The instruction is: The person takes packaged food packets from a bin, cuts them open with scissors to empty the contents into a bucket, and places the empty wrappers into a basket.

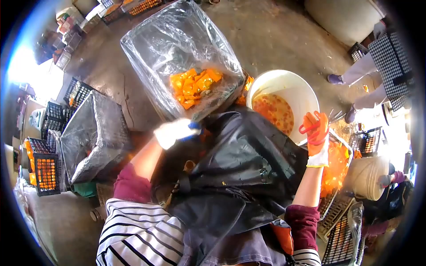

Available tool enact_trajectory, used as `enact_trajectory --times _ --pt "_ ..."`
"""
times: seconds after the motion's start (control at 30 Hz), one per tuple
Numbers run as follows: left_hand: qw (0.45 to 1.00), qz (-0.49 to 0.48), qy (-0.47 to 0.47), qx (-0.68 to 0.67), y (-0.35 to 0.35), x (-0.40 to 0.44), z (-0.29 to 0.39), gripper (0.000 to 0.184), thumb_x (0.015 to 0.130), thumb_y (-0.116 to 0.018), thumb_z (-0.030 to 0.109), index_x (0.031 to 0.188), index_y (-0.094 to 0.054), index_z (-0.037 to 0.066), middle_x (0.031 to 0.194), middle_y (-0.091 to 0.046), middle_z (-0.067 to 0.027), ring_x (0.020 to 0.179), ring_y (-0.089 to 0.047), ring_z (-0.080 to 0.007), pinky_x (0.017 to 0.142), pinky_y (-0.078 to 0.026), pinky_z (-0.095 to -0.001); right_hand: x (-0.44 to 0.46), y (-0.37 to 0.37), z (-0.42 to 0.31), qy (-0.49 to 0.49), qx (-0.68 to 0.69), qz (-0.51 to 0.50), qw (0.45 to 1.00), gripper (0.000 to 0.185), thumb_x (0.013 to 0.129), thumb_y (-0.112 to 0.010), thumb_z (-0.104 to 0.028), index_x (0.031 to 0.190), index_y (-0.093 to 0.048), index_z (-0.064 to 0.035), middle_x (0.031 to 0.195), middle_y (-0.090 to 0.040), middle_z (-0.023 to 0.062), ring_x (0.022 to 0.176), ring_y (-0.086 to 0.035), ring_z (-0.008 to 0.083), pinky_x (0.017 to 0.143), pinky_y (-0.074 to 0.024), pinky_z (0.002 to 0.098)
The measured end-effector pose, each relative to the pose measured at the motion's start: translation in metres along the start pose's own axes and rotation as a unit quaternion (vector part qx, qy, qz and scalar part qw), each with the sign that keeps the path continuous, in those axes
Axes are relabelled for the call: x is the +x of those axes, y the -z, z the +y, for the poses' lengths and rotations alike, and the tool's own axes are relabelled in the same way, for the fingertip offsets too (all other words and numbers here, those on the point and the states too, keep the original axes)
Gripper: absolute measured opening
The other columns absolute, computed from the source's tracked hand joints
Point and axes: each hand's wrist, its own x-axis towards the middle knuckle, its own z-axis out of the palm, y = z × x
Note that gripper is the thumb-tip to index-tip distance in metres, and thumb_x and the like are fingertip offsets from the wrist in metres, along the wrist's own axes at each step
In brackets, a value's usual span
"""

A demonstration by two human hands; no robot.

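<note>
My left hand (173,133), in a white glove with blue at the fingers, is smeared by motion at the near edge of a crate lined with clear plastic (155,48). I cannot make out its fingers. Inside the liner lie bright orange chunks (195,86) that look like cut pumpkin. Bent fingers on my right hand (316,135), in an orange and white glove, close around a thin red looped object (303,129); its kind is unclear. That hand is beside the white bucket (306,86), which holds orange, pulpy matter (274,113). A black apron (248,155) covers my lap.
Another plastic-lined crate (93,137) stands at left, near black crates (46,173) with orange contents. On the right are a bag of orange pieces (335,166), a beige bucket (366,177) and a standing person's legs (366,71). A large pale tub (341,17) is behind.
</note>
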Motion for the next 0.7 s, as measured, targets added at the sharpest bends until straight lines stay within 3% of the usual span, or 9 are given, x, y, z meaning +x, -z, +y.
enact_trajectory --times 0.1,0.17,0.23,0.33,0.37,0.43,0.47,0.57,0.7 --pt "0.966 0.201 0.027 -0.162 0.031 0.041 0.026 0.028 0.091 -0.061 0.024 0.108 -0.065 0.001 0.094 -0.066 -0.0041 0.090 -0.060 -0.0138 0.078 -0.048 -0.0266 -0.004 -0.014 -0.002 0.007 -0.018 0.029 0.999 0.044 0.095 -0.056 -0.037 0.123 -0.054 -0.0035 0.111 -0.063 0.0199 0.101 -0.063 0.0320 0.090 -0.0508 0.0380" --pt "0.964 0.255 -0.024 -0.067 0.056 0.085 -0.025 0.030 0.092 -0.060 0.025 0.111 -0.064 0.002 0.095 -0.065 -0.0028 0.087 -0.058 -0.0125 0.076 -0.048 -0.0260 -0.003 -0.013 -0.001 0.002 -0.048 0.031 0.998 0.043 0.094 -0.056 -0.037 0.122 -0.055 -0.0036 0.109 -0.064 0.0188 0.099 -0.064 0.0312 0.090 -0.0511 0.0377" --pt "0.922 0.332 0.030 -0.198 0.061 0.110 -0.037 0.033 0.091 -0.062 0.021 0.120 -0.060 0.004 0.095 -0.063 -0.0013 0.083 -0.055 -0.0109 0.072 -0.047 -0.0261 0.005 -0.001 0.006 0.000 -0.074 -0.002 0.997 0.043 0.094 -0.057 -0.037 0.121 -0.056 -0.0034 0.106 -0.065 0.0180 0.098 -0.064 0.0303 0.090 -0.0511 0.0371" --pt "0.892 0.404 0.079 -0.187 0.077 0.154 -0.054 0.046 0.088 -0.066 0.020 0.129 -0.053 0.004 0.100 -0.063 -0.0019 0.080 -0.052 -0.0086 0.069 -0.046 -0.0256 0.003 -0.026 -0.004 -0.048 -0.098 0.047 0.993 0.044 0.097 -0.051 -0.040 0.126 -0.052 -0.0065 0.116 -0.060 0.0199 0.109 -0.060 0.0288 0.097 -0.0477 0.0372" --pt "0.910 0.387 0.085 -0.122 0.082 0.151 -0.027 0.053 0.087 -0.066 0.025 0.132 -0.049 0.003 0.109 -0.065 -0.0085 0.085 -0.060 -0.0157 0.075 -0.049 -0.0294 0.002 -0.035 -0.008 -0.058 -0.121 0.055 0.989 0.046 0.097 -0.050 -0.041 0.127 -0.050 -0.0062 0.116 -0.059 0.0199 0.110 -0.060 0.0290 0.098 -0.0476 0.0375" --pt "0.895 0.382 0.112 0.201 0.096 0.189 -0.065 0.059 0.086 -0.066 0.031 0.135 -0.046 0.003 0.120 -0.062 -0.0166 0.101 -0.063 -0.0287 0.086 -0.049 -0.0378 0.008 -0.040 -0.008 -0.043 -0.174 0.050 0.983 0.048 0.097 -0.049 -0.043 0.128 -0.049 -0.0062 0.117 -0.059 0.0203 0.110 -0.060 0.0290 0.099 -0.0470 0.0375" --pt "0.903 0.375 0.126 0.166 0.098 0.197 -0.065 0.066 0.085 -0.065 0.039 0.137 -0.043 0.004 0.127 -0.056 -0.0216 0.115 -0.055 -0.0373 0.094 -0.045 -0.0442 0.013 -0.043 -0.006 -0.033 -0.196 0.047 0.979 0.049 0.097 -0.048 -0.043 0.129 -0.049 -0.0062 0.117 -0.058 0.0205 0.109 -0.060 0.0289 0.099 -0.0468 0.0376" --pt "0.914 0.296 0.222 0.169 0.100 0.226 -0.067 0.072 0.084 -0.063 0.045 0.140 -0.039 0.005 0.128 -0.055 -0.0223 0.117 -0.054 -0.0369 0.095 -0.044 -0.0433 0.024 -0.051 -0.004 -0.050 -0.191 0.065 0.978 0.050 0.097 -0.047 -0.043 0.131 -0.047 -0.0070 0.116 -0.058 0.0211 0.109 -0.060 0.0291 0.100 -0.0461 0.0375" --pt "0.936 0.177 0.249 0.177 0.081 0.256 -0.083 0.056 0.084 -0.062 0.047 0.122 -0.059 0.005 0.119 -0.061 -0.0211 0.112 -0.058 -0.0356 0.095 -0.046 -0.0432 0.027 -0.059 -0.008 -0.080 -0.213 0.067 0.972 0.048 0.098 -0.046 -0.042 0.132 -0.047 -0.0082 0.118 -0.058 0.0199 0.110 -0.059 0.0280 0.100 -0.0448 0.0374"
